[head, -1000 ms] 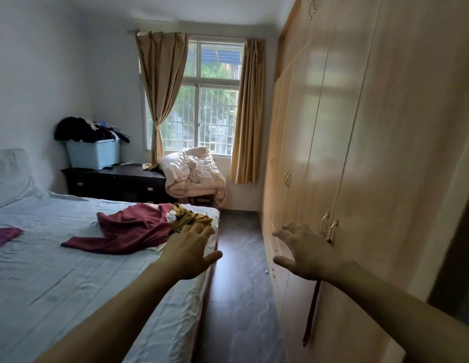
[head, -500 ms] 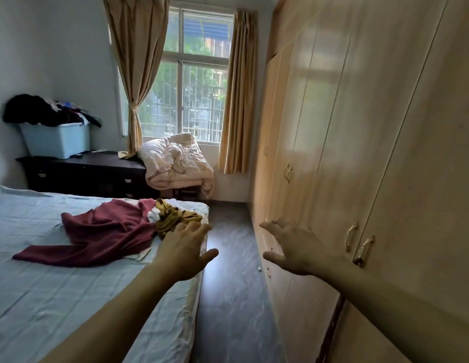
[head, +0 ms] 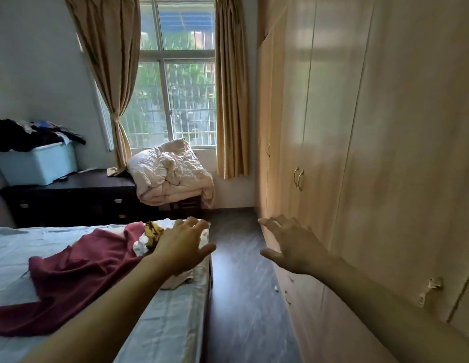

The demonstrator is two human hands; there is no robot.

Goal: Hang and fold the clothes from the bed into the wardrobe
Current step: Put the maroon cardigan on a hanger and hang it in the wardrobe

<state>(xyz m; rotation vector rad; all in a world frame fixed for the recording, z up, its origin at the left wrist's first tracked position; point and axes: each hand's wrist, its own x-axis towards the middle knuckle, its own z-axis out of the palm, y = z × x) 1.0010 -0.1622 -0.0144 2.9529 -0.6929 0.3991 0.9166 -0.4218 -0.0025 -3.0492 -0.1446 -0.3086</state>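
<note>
A maroon garment (head: 78, 279) lies spread across the bed (head: 175, 315), near its far right corner. A crumpled mustard-yellow cloth (head: 152, 231) and a small white cloth (head: 141, 246) lie beside it. My left hand (head: 185, 248) hovers over that corner with fingers apart, holding nothing, and it partly covers the yellow cloth. My right hand (head: 289, 244) is stretched out open above the floor, close to the wardrobe (head: 372, 153). All wardrobe doors are closed, with brass handles (head: 297, 178) on the nearest visible pair.
A narrow dark floor strip (head: 241, 297) runs between bed and wardrobe. At the far end stand a dark dresser (head: 78, 197) with a blue bin (head: 37, 165) piled with clothes, a bundled pale duvet (head: 170, 174), and a curtained window (head: 175, 100).
The view has moved forward along the bed toward the window. Both hands stay outstretched and open; the clothes now lie closer beneath my left hand.
</note>
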